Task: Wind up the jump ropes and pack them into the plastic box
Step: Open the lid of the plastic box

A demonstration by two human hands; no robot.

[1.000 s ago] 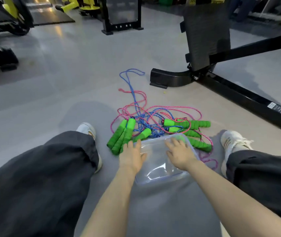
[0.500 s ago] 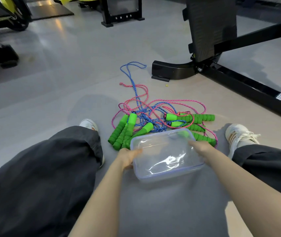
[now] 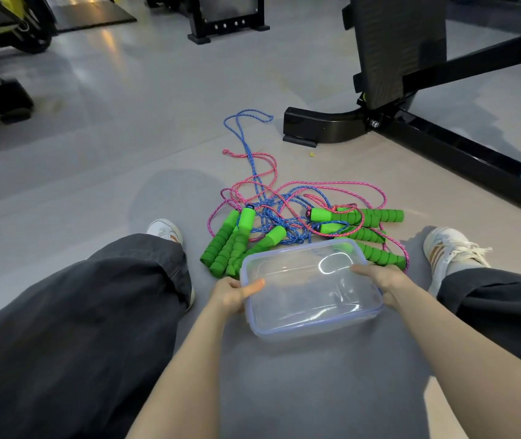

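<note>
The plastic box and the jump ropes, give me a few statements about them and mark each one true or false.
1. Both hands hold the plastic box, left hand on its left side, right hand on its right. True.
2. The jump ropes are already wound and inside the box. False: they lie tangled on the floor beyond it.
3. The rope handles are green. True.
4. All the cords are yellow. False: they are pink and blue.
5. The box stands on a table. False: it is down by the floor, between the person's legs.
</note>
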